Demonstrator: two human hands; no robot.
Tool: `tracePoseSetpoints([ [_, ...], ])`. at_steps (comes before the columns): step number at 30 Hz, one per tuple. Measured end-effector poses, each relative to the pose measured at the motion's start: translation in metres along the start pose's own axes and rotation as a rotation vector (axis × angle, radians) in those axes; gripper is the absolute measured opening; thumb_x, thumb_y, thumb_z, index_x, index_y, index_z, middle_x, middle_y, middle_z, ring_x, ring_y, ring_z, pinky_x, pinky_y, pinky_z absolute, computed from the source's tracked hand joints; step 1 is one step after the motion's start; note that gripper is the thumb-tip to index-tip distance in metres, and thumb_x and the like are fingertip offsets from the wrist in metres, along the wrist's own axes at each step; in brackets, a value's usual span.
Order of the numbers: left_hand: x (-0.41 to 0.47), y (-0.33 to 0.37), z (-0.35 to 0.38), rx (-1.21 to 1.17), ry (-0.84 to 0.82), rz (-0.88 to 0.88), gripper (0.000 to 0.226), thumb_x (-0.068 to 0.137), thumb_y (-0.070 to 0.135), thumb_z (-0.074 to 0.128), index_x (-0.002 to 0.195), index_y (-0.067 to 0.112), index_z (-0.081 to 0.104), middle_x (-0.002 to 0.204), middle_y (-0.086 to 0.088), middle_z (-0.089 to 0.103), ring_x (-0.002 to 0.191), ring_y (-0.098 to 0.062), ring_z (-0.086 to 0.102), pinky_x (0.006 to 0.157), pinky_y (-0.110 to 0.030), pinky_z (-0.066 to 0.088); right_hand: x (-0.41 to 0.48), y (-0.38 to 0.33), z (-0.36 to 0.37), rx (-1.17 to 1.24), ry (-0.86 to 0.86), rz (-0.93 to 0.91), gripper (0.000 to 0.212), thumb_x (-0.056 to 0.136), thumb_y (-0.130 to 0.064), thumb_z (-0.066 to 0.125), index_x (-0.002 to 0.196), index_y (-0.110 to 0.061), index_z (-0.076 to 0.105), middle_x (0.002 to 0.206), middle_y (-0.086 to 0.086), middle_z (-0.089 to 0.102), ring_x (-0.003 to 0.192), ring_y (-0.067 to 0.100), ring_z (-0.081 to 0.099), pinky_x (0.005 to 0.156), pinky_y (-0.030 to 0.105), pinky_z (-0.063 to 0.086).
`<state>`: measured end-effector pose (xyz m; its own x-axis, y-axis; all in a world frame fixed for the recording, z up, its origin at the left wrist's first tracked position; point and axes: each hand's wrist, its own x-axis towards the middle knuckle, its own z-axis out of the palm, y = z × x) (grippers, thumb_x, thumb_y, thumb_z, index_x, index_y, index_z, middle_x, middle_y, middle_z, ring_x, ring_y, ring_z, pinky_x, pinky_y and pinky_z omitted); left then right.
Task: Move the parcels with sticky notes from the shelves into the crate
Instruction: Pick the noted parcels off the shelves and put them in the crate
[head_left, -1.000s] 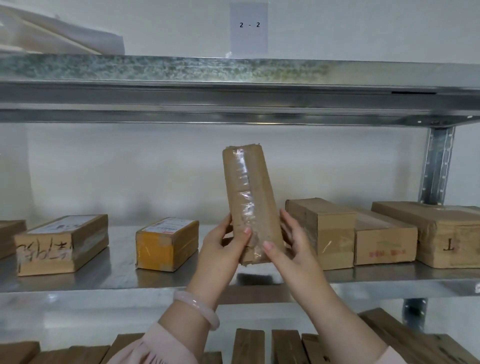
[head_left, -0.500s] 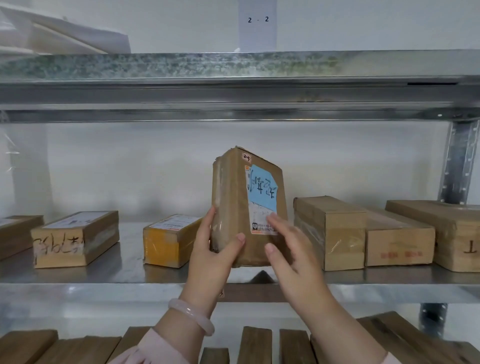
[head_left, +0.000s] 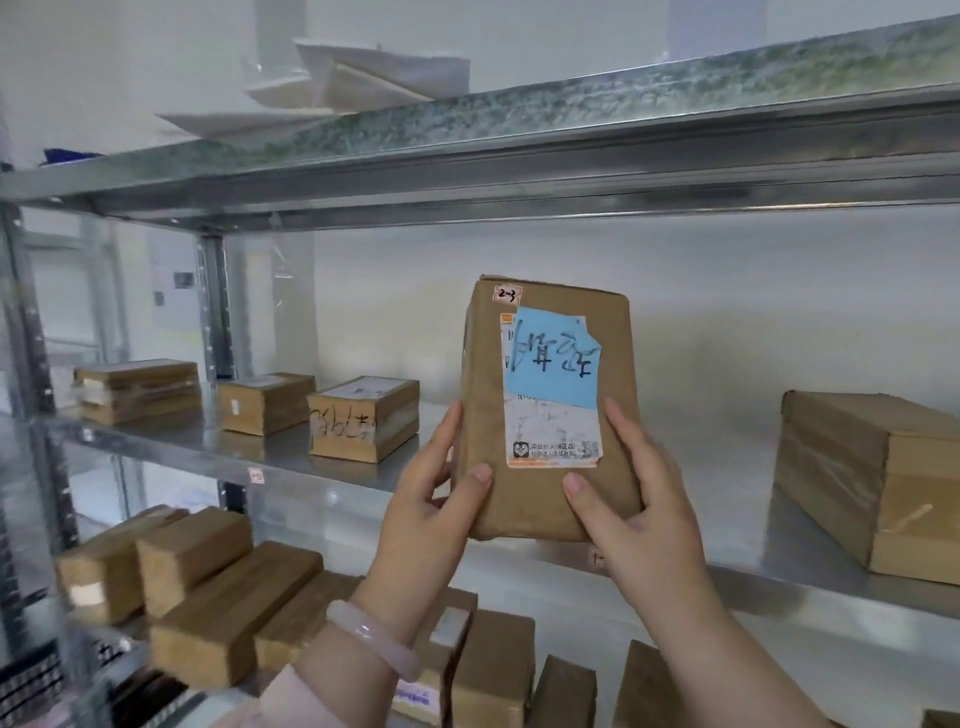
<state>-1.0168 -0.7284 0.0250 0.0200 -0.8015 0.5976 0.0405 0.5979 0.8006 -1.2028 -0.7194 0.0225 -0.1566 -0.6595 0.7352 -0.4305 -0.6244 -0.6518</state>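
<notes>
Steel shelf (head_left: 332, 470) of boxes (head_left: 363, 418) behind hand-held parcel (head_left: 545, 488)

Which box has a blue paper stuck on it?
The parcel held upright in both hands, left hand and right hand. A blue sticky note with handwriting covers part of its label. No blue note shows on the boxes on the shelves.

Both hands raised in front, forearms coming up from the near bottom edge. Left hand (head_left: 431, 499) grips the left lower edge of the parcel (head_left: 550, 410), thumb on its front, fingers behind. Right hand (head_left: 639, 499) grips the right lower edge likewise. Pale bangle (head_left: 371, 639) on left wrist, pink sleeve below.
</notes>
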Motion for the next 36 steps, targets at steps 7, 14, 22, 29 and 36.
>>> tracePoseSetpoints([
  [7, -0.029, -0.001, -0.123, 0.294, 0.001, 0.096, 0.052, 0.096, 0.039, 0.041, 0.135, 0.070, 0.026, 0.135, 0.044, 0.040, 0.129, 0.019, 0.034, 0.102, -0.005, 0.032, -0.034, -0.038, 0.112, 0.027, -0.102, -0.029, 0.073, 0.077, -0.039, 0.074, 0.127, -0.072, 0.032, 0.143, -0.030, 0.027, 0.130, -0.016, 0.024, 0.100, 0.010, 0.027],
  [14, -0.067, -0.005, -0.288, 0.560, 0.147, 0.049, 0.042, 0.094, 0.042, 0.044, 0.132, 0.059, 0.039, 0.141, 0.022, 0.043, 0.134, 0.001, 0.036, 0.113, -0.024, 0.031, -0.091, -0.088, 0.264, 0.092, -0.267, 0.004, 0.073, 0.076, -0.043, 0.074, 0.130, -0.069, 0.031, 0.149, -0.020, 0.027, 0.136, -0.005, 0.026, 0.105, 0.023, 0.029],
  [22, -0.136, -0.037, -0.457, 0.600, 0.276, -0.199, 0.067, 0.082, 0.040, 0.070, 0.137, 0.053, 0.035, 0.140, 0.021, 0.041, 0.128, 0.016, 0.031, 0.096, 0.002, 0.028, -0.170, -0.110, 0.429, 0.169, -0.588, 0.082, 0.076, 0.078, -0.042, 0.073, 0.131, -0.070, 0.026, 0.145, -0.026, 0.022, 0.129, -0.016, 0.021, 0.099, 0.012, 0.028],
  [29, -0.162, -0.087, -0.558, 0.598, 0.372, -0.398, 0.067, 0.086, 0.021, 0.072, 0.135, 0.053, 0.039, 0.137, 0.017, 0.048, 0.123, 0.008, 0.043, 0.103, -0.015, 0.040, -0.203, -0.100, 0.543, 0.169, -0.850, 0.188, 0.080, 0.082, -0.028, 0.075, 0.145, -0.044, 0.029, 0.145, -0.009, 0.030, 0.124, -0.016, 0.024, 0.098, -0.001, 0.024],
  [36, -0.136, -0.154, -0.654, 0.658, 0.446, -0.553, 0.067, 0.086, 0.021, 0.071, 0.121, 0.067, 0.038, 0.125, 0.022, 0.048, 0.118, -0.002, 0.047, 0.096, -0.019, 0.041, -0.202, -0.065, 0.671, 0.167, -0.976, 0.227, 0.079, 0.082, -0.036, 0.073, 0.140, -0.055, 0.022, 0.138, -0.015, 0.030, 0.129, -0.004, 0.026, 0.108, 0.018, 0.032],
])
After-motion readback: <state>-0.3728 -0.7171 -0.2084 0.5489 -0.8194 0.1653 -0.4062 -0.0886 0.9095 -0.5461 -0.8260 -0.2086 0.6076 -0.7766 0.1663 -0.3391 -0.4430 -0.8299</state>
